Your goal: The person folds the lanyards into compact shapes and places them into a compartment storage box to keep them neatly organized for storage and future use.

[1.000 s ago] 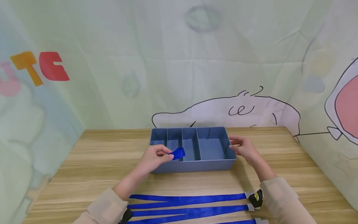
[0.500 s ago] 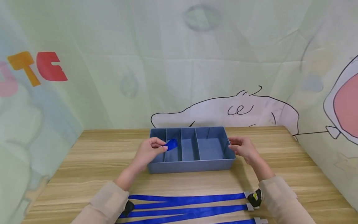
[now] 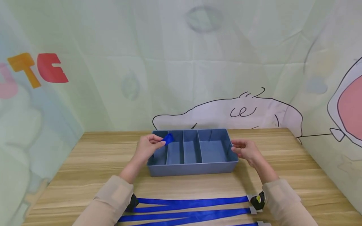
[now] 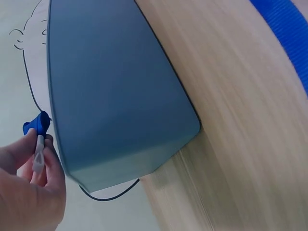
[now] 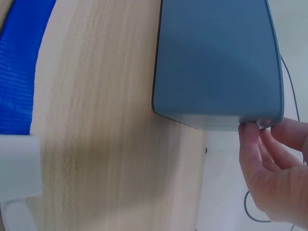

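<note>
My left hand [image 3: 146, 147] pinches a rolled-up blue lanyard [image 3: 168, 138] between thumb and fingers, above the leftmost compartments of a grey-blue divided box [image 3: 192, 169]. A whitish plastic clip [image 4: 39, 156] sticks out of the roll between the fingers in the left wrist view. At the box's other end, my right hand [image 3: 245, 150] rests its fingertips against the outside of the short wall, near the rim. The right wrist view shows this contact on the box [image 5: 219, 62] closely. No items are visible in the compartments.
Several flat blue lanyards [image 3: 195, 204] lie across the wooden table [image 3: 93, 157] in front of the box, with white clips [image 3: 253, 210] at their right ends. A printed cloth backdrop [image 3: 113, 78] stands behind the table.
My left hand has carried the rolled lanyard leftward and away from me, from the box's front edge to above its left compartments. The right hand stays at the right end wall.
</note>
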`<action>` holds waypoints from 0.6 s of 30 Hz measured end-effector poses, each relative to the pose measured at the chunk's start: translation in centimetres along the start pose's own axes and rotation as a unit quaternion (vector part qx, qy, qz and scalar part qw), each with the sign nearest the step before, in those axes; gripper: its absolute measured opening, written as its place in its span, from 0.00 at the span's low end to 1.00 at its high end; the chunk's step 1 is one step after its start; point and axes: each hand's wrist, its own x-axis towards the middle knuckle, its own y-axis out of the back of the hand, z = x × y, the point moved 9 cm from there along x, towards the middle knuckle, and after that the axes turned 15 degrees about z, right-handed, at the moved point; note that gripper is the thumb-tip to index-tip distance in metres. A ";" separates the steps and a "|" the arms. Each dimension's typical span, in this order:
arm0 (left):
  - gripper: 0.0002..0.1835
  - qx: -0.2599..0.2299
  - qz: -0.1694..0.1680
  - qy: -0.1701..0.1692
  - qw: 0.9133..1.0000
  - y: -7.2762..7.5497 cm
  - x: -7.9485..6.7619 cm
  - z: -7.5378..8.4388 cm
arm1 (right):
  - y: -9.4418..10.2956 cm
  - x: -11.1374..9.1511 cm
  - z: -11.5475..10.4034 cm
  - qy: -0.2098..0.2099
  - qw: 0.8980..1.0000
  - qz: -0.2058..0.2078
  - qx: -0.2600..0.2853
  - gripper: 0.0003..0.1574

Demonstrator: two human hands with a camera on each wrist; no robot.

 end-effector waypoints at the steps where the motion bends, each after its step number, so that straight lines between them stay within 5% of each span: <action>1: 0.09 -0.003 0.005 0.001 1.000 0.1 0.1 0.0 | 0.0 0.0 0.0 -0.001 1.000 0.000 -0.001 0.27; 12: 0.06 0.039 0.050 -0.014 0.998 0.7 1.3 -0.4 | 0.2 0.0 -0.1 0.006 1.000 0.006 0.010 0.26; 18: 0.06 0.132 0.089 -0.063 0.985 1.3 1.5 -0.1 | 0.1 0.0 0.0 0.006 1.000 0.007 0.008 0.26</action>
